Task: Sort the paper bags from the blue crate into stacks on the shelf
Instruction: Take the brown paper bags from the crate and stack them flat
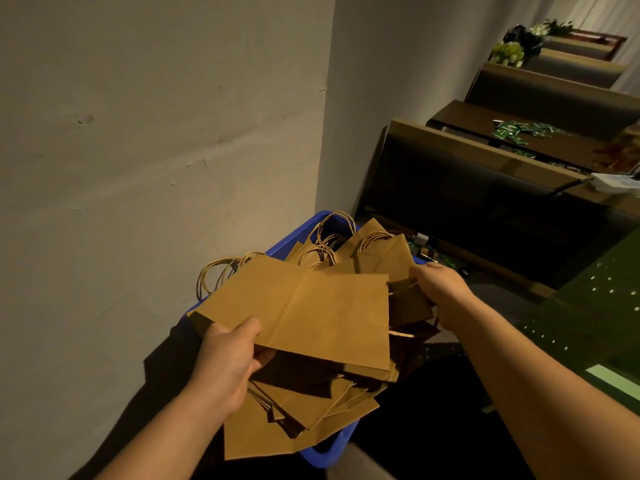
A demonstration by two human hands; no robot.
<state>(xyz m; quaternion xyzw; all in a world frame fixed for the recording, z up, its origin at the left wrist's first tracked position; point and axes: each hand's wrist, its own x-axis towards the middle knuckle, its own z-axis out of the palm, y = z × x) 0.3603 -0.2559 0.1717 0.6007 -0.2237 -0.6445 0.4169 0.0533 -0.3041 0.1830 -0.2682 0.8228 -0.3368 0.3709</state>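
Observation:
A blue crate (301, 235) stands against the wall, heaped with several flat brown paper bags with twisted handles. My left hand (227, 362) pinches the near edge of the top paper bag (311, 313), thumb on top, lifting it above the heap. My right hand (441, 292) grips another bag (410, 306) in shadow at the right side of the pile. More loose bags (304, 420) fan out over the crate's front rim. The dark shelf (485, 188) rises behind and to the right of the crate.
A plain wall fills the left. Dark wooden shelving steps away at the right, holding scattered green packets (516, 131), a white item (614, 183) and flowers (509, 53). A dark green perforated surface (595, 313) lies at the right.

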